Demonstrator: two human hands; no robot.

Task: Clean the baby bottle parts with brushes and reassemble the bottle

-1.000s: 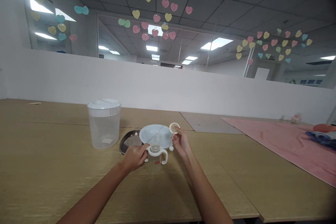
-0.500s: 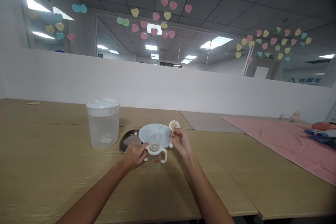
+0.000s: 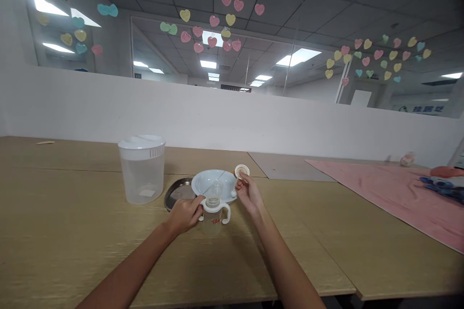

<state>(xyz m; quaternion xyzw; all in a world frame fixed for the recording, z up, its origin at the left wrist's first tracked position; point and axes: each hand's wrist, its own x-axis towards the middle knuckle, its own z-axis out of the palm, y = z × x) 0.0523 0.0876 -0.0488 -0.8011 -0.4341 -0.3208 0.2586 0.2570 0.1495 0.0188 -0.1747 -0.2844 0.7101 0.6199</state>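
Note:
My left hand (image 3: 185, 213) is closed round the left handle of a clear bottle (image 3: 213, 224) with a white two-handled ring and red print, standing on the wooden table. Between the fingers of my right hand (image 3: 249, 194) is a round white cap (image 3: 241, 171), with a thin straw hanging from it that ends in a white weight (image 3: 234, 194). Behind the bottle lies a pale blue plate (image 3: 203, 184), and a small clear dome (image 3: 217, 187) shows just above the bottle's neck. A round metal tray (image 3: 174, 195) is partly hidden behind my left hand and the plate.
A tall translucent bucket (image 3: 142, 174) with a white lid stands at the left on the table (image 3: 90, 231). On the right lies a pink cloth (image 3: 391, 193), with a blue and red bundle (image 3: 445, 186) on it. A white wall runs behind the table.
My right hand has tilted the cap slightly, and the straw's weighted end has swung up and left over the plate's edge. My left hand and the bottle have hardly moved.

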